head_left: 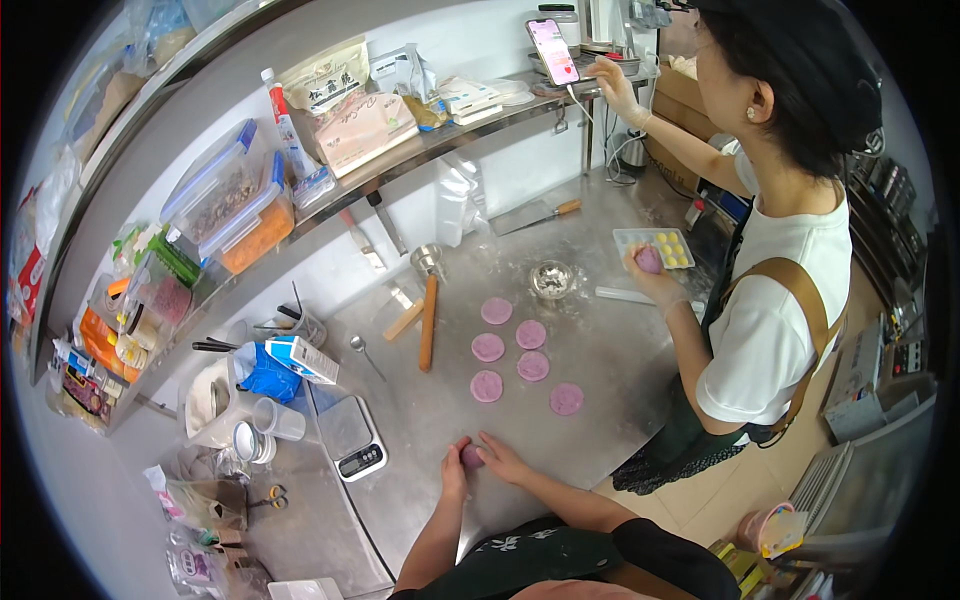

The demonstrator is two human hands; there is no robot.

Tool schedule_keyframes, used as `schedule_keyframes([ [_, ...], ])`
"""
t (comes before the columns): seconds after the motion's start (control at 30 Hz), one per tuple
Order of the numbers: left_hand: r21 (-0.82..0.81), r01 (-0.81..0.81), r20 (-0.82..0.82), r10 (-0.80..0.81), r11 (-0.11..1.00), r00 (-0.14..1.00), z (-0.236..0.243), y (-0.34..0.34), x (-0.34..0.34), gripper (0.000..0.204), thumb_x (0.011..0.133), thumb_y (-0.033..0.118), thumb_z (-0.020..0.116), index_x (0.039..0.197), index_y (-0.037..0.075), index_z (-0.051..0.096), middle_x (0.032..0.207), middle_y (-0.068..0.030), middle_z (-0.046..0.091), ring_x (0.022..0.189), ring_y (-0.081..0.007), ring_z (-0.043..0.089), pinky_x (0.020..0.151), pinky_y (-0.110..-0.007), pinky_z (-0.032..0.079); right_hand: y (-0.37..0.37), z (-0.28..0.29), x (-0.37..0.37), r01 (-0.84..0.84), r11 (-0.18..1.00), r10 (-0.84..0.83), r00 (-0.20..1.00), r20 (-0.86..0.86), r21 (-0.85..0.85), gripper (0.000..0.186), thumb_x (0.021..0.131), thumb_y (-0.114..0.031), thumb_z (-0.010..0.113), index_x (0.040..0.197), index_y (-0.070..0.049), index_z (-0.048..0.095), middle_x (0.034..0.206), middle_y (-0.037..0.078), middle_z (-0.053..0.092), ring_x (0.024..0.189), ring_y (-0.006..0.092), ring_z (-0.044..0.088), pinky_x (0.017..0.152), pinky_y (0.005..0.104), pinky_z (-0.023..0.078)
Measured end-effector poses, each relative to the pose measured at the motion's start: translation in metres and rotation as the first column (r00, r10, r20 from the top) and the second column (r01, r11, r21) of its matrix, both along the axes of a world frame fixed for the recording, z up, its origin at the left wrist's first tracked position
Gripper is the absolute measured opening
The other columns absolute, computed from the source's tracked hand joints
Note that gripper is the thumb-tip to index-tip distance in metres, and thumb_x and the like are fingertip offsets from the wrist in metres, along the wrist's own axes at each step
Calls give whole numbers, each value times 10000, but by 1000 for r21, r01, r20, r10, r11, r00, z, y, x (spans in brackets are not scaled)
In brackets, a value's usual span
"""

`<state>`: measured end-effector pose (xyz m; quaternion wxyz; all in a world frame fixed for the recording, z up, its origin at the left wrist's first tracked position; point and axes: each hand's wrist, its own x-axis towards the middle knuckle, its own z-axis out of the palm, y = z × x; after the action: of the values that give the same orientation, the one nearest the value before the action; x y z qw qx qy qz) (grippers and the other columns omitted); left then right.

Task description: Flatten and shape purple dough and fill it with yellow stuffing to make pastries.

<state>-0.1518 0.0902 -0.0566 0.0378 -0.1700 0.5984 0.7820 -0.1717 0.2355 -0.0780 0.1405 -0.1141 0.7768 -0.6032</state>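
Close to the table's near edge, a small lump of purple dough (471, 456) sits between my two hands. My left hand (455, 472) curls round its left side, and my right hand (503, 462) closes in on it from the right; the fingers hide part of the lump. Beyond my hands lie several flat purple dough discs (533, 366), dusted pale. A co-worker on the right holds another purple dough piece (648, 260) in one gloved hand, beside a white tray (624, 236) of yellow balls. The co-worker's other gloved hand reaches toward a propped phone (553, 52).
Left of my hands stands a white digital scale (361, 458). A wooden rolling pin (428, 325), a spoon (367, 352) and a floury metal bowl (552, 280) lie farther back. Packed shelves (440, 135) run along the wall; cups (280, 419) and scissors (272, 496) are at left.
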Motion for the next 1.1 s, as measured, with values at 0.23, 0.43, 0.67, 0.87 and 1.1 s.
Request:
schedule_keyframes([
  [0.23,-10,7,-12,-7,1000,1000,-3,-1,1,582,1034,455,345,1251,-27,589,1222,-126,602,1116,-214,564,1004,-332,421,-1,0,2,67,998,-67,997,-28,5,631,970,-438,486,1426,-11,396,1433,222,433,1342,338,403,1120,389,305],
  [0.43,9,13,0,-13,1000,1000,-3,-3,2,585,1031,460,352,1248,-28,591,1217,-127,603,1112,-212,565,999,-331,423,-1,9,3,50,999,-50,999,-13,6,618,978,-401,484,1430,8,382,1452,210,415,1362,319,379,1133,381,281],
  [0.67,-4,6,1,-6,1000,1000,-2,-1,-2,591,1027,468,362,1244,-31,593,1200,-123,611,1101,-207,569,993,-330,428,0,1,-1,66,998,-65,997,-51,1,649,970,-453,481,1419,8,398,1425,233,438,1339,341,407,1120,392,305],
  [0.87,8,4,-18,-4,1000,1000,-4,-2,-6,584,1030,458,362,1236,-37,596,1196,-122,613,1096,-206,571,990,-330,431,0,4,-5,69,997,-70,997,-42,-31,647,966,-451,494,1409,12,412,1420,239,440,1332,344,416,1113,388,315],
  [1.1,-6,-6,-1,6,1000,1000,0,0,5,579,1034,454,347,1241,-27,596,1202,-119,610,1102,-204,568,990,-330,430,1,6,6,60,997,-61,998,-28,-40,643,966,-443,499,1412,11,408,1421,237,440,1330,340,419,1110,387,320],
])
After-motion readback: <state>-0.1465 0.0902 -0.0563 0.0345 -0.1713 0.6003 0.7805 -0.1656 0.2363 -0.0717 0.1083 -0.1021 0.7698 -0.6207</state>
